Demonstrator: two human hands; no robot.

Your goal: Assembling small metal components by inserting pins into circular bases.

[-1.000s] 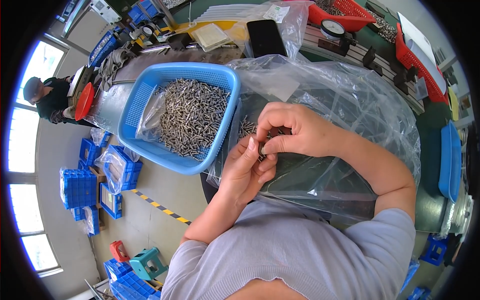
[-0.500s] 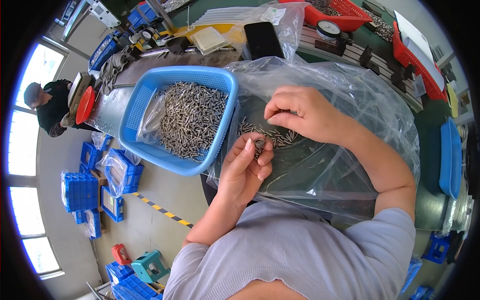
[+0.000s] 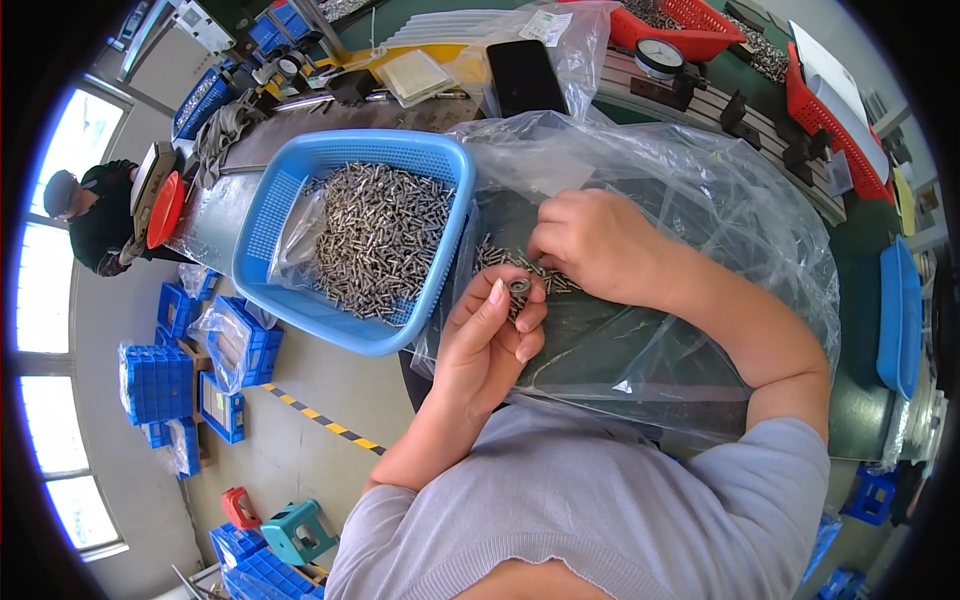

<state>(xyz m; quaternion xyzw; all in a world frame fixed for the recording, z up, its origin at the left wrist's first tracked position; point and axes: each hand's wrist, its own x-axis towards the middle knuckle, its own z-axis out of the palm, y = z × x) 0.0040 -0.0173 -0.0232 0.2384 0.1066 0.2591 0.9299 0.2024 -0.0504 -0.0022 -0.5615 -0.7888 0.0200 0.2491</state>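
Note:
My left hand point(image 3: 490, 335) is closed around a small metal ring gauge point(image 3: 518, 287), its round face turned up, with some small metal pins showing below it between the fingers. Just beyond, my right hand point(image 3: 590, 240) reaches down with bent fingers to a loose pile of small metal pins point(image 3: 553, 277) on clear plastic sheeting point(image 3: 640, 350). Its fingertips are hidden behind the hand, so any pin between them cannot be seen. Left of both hands stands a blue perforated basket point(image 3: 262, 262), heaped with many more metal pins point(image 3: 385, 240) and a clear bag.
A black phone point(image 3: 526, 78) lies at the back, near a dial gauge point(image 3: 659, 57) on a slotted metal rail. Red baskets point(image 3: 690, 38) stand at the far right, a blue tray point(image 3: 899, 318) at the right edge. Another person point(image 3: 100, 215) works at the far left.
My right hand has come down and slightly left onto the pin pile, from being raised above it with fingers pinched. The left hand stays in place with the ring.

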